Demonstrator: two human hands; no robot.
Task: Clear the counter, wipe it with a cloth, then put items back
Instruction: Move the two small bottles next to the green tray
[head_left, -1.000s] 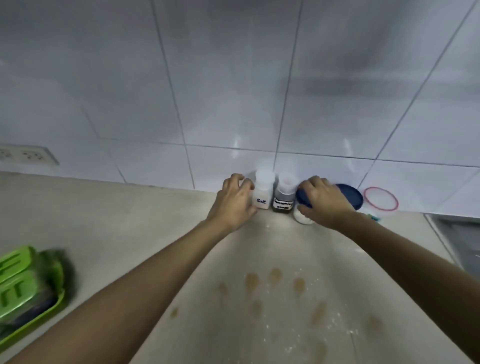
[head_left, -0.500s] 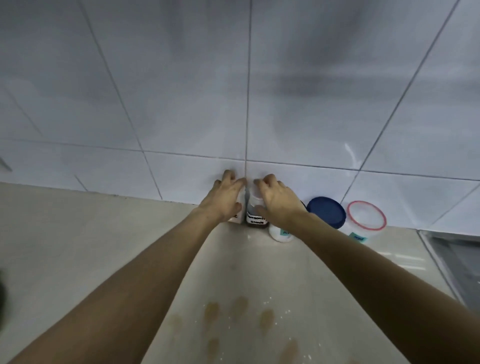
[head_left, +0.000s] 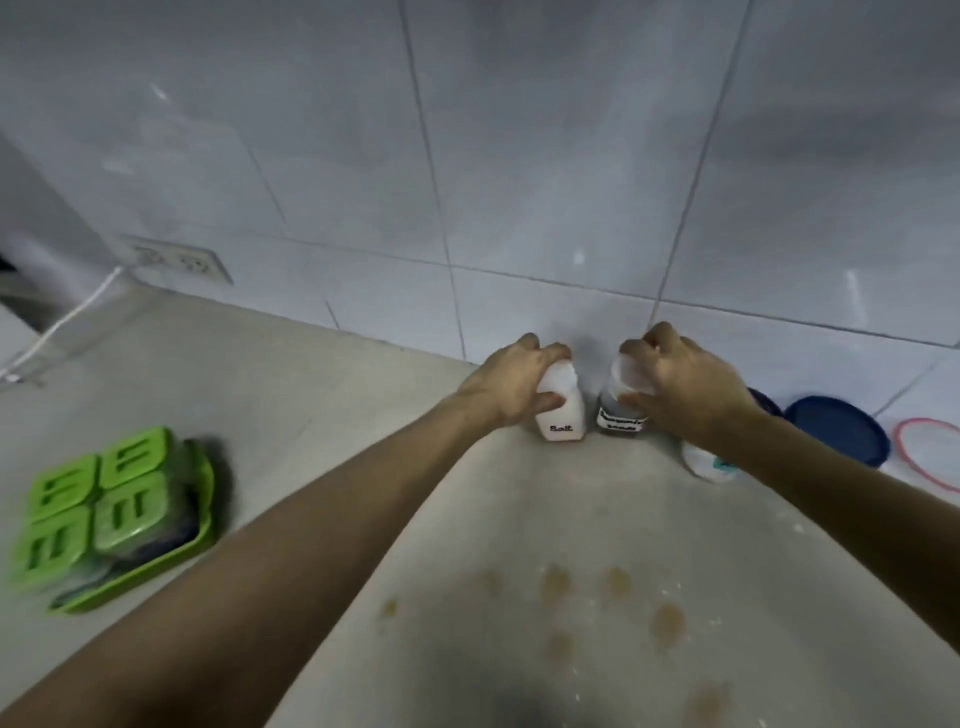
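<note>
Since a moment ago our hands have parted: our left hand (head_left: 511, 387) now wraps its fingers around the white salt bottle (head_left: 561, 413), our right hand (head_left: 685, 387) around the dark-filled bottle (head_left: 618, 413) (label unreadable), both at the counter (head_left: 311, 395) back edge by the wall. Our right wrist half hides a white tub (head_left: 704, 462); the green tray (head_left: 111, 519) has come back into view, blurred.

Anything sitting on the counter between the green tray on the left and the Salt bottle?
No. In the head view the beige counter is bare between the green plastic tray and the white Salt-labelled bottle; only the left forearm crosses above it.
</note>
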